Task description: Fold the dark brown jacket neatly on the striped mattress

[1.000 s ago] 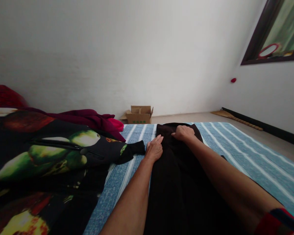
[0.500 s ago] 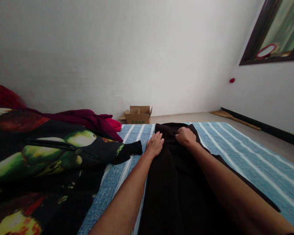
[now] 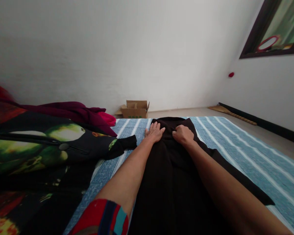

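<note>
A long dark brown garment point(image 3: 161, 182) lies lengthwise on the bed, its collar-like end at the far edge and a sleeve-like part stretching out to the right. My left hand point(image 3: 155, 132) rests flat on the garment's upper left, fingers spread. To its right, my right hand point(image 3: 183, 133) has its fingers curled and closed on the fabric near the upper middle. Folds run through the cloth between the two hands. The near end of the garment passes out of the bottom of the view.
A black jacket with a bright fruit-like print point(image 3: 71, 143) lies at left, its cuff close to my left forearm. Behind it is a maroon cloth point(image 3: 75, 111). Blue striped bedding point(image 3: 230, 143) covers the bed. An open cardboard box point(image 3: 136, 112) stands beyond, by the wall.
The view has shifted slightly, and my striped left sleeve now shows. My left hand's fingers are spread a little wider on the garment. My right hand keeps its curled hold.
</note>
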Available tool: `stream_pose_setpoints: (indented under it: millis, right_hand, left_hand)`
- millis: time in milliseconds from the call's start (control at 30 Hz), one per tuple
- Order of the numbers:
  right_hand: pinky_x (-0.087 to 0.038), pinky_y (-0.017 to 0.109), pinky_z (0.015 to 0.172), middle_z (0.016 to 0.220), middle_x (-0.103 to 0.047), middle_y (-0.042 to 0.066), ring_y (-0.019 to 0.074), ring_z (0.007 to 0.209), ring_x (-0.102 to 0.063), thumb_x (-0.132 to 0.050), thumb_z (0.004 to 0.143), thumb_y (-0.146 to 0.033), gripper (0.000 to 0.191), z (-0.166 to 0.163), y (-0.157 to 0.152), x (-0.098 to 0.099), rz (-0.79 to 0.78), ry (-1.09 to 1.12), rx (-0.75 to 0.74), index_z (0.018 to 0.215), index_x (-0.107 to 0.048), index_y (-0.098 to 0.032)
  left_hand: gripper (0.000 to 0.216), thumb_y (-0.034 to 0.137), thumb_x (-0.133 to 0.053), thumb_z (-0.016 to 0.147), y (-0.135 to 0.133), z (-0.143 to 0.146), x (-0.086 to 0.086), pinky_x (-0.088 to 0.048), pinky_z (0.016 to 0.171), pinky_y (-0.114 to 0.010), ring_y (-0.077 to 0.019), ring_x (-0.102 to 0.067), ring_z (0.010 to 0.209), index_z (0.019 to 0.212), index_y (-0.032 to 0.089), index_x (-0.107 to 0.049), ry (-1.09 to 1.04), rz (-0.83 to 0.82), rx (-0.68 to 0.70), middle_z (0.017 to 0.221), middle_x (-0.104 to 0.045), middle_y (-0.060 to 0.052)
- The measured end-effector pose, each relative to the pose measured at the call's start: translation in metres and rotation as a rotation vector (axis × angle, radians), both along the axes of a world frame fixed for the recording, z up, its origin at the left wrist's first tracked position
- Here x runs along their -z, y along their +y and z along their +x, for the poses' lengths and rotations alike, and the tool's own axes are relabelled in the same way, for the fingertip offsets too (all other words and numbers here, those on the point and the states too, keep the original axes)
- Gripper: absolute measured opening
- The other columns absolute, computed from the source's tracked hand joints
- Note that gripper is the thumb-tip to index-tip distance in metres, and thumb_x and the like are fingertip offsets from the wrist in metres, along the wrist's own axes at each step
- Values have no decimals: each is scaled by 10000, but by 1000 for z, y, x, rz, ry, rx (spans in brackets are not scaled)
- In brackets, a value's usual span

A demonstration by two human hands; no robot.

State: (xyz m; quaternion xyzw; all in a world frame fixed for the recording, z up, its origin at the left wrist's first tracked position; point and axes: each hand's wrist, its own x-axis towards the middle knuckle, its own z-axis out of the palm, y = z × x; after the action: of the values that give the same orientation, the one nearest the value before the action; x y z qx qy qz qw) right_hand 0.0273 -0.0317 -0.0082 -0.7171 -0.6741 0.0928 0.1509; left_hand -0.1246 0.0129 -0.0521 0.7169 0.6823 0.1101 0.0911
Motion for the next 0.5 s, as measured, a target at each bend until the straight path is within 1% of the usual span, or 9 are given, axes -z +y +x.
stream_pose_setpoints:
  millis: [133,233,333,433,500]
  right_hand:
    - [-472,354,792,1030,-660,149,287,979,-613,-469,786,-332,333,1,-1,4,11,3,19,986,-681,-171]
    - [-472,357,793,1044,-656,142,286,981,-612,-468,793,-344,346,3,-1,6,18,5,38,1022,-672,-185]
    - [-472,364,791,1046,-654,149,292,977,-611,-461,801,-365,359,4,-3,7,24,3,48,1019,-674,-175]
    - [-474,367,778,1027,-659,158,296,960,-615,-451,811,-366,362,5,-5,8,48,-1,50,1000,-678,-157]
    - [-474,367,772,1024,-659,161,295,952,-616,-447,819,-364,360,5,-5,7,58,-2,56,999,-675,-150]
  left_hand:
    - [658,564,-166,871,4,0,-1,-113,1072,-570,-251,-48,1392,1428,214,-196,31,-4,-11,1528,-66,-38]
    - [681,586,-188,857,9,1,-3,-106,1073,-573,-259,-33,1392,1429,216,-193,52,-14,-21,1530,-55,-39]
    - [707,606,-211,846,16,0,-4,-112,1065,-585,-262,-33,1392,1428,206,-186,70,-20,-20,1530,-46,-55]
    - [716,623,-220,845,25,-4,-5,-151,1044,-605,-283,-91,1384,1420,197,-205,82,-26,7,1525,-84,-81]
    - [680,606,-213,861,31,-8,-4,-178,1034,-601,-301,-143,1372,1404,197,-251,86,-17,26,1518,-136,-93]
